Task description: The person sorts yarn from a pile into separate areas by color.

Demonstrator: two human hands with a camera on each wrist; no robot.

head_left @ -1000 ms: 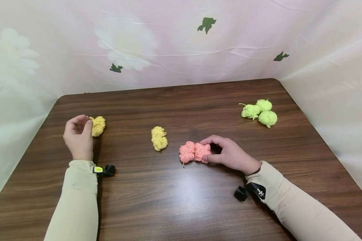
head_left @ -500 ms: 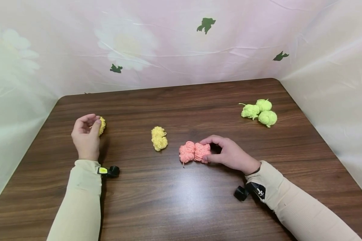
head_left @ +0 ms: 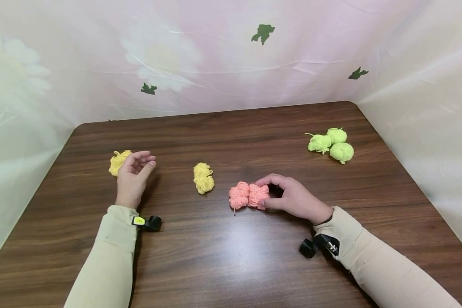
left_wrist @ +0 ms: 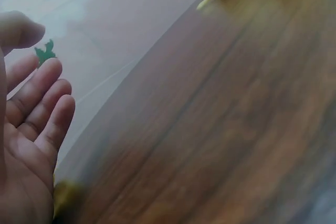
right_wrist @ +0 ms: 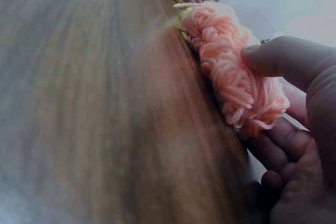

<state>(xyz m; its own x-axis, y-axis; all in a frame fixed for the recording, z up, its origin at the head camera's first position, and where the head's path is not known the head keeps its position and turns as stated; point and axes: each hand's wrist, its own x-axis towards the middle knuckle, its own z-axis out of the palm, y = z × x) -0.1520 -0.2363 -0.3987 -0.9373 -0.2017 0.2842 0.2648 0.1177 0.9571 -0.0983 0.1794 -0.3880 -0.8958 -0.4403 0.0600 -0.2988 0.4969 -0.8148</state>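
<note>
Yarn bundle (head_left: 239,195), coral pink, on a dark wood-grain table (head_left: 185,256), a little right of its middle. Two plump lobes lie side by side, drawn in at a waist; thick strands loop over one another, and a loose end trails from the near side of the left lobe. I pinch the right lobe with my right hand (head_left: 296,199), thumb on the near side and forefinger on the far side. My left hand (head_left: 134,177) holds nothing: its fingers are loosely extended, and the thumb stands apart from them. It covers the right part of the left yellow bundle (head_left: 117,163) from view; whether it touches the yarn I cannot tell. A second yellow bundle (head_left: 203,178) lies between this hand and the coral one, and three green balls (head_left: 334,139) sit together at the far right. Compared with one second earlier, my left hand stands farther right; the left edge of the left yellow bundle, then behind my thumb, is now exposed. My right hand and the coral yarn keep their place.
</note>
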